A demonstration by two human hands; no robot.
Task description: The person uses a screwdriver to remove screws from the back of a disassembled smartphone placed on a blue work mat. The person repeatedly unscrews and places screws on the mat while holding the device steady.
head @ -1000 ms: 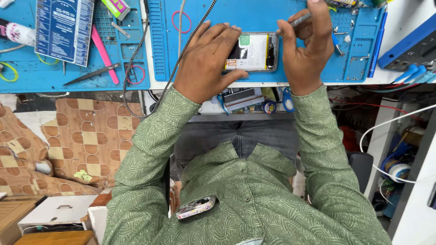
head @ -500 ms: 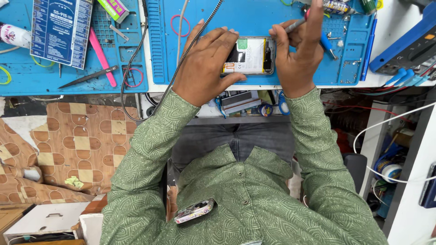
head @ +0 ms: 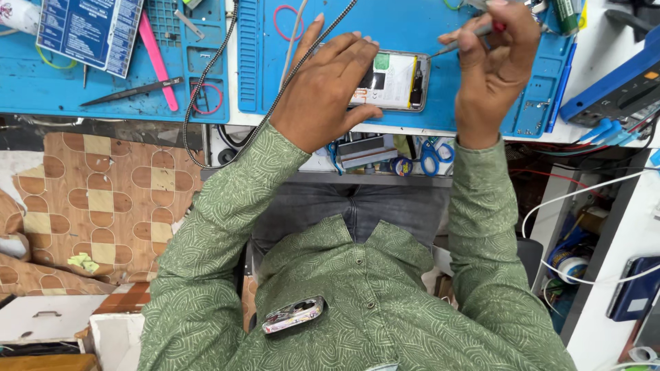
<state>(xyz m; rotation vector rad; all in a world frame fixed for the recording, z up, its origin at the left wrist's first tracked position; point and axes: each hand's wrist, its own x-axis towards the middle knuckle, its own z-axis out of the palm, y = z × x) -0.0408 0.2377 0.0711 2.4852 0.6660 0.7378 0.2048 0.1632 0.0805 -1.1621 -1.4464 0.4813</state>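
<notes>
An opened phone (head: pixel 395 81) with its back off lies on a blue work mat (head: pixel 426 27), its pale battery and circuit board showing. My left hand (head: pixel 326 86) lies flat over the phone's left end and presses it to the mat. My right hand (head: pixel 491 58) is curled around a thin metal-tipped tool (head: pixel 459 42) with a red collar. The tool's tip points down to the phone's right end. Whether the tip touches the phone I cannot tell.
A second blue mat (head: pixel 103 75) at the left carries a blue printed card (head: pixel 89 27), a pink pry stick (head: pixel 157 58) and dark tweezers (head: pixel 130 91). A braided cable (head: pixel 227 103) crosses the mats. A blue device (head: pixel 612 89) sits at the right; an open drawer (head: pixel 385 154) below.
My right hand has lifted off the phone's right edge and moved right, now holding the tool above it. My left hand stays on the phone. The camera has shifted slightly.
</notes>
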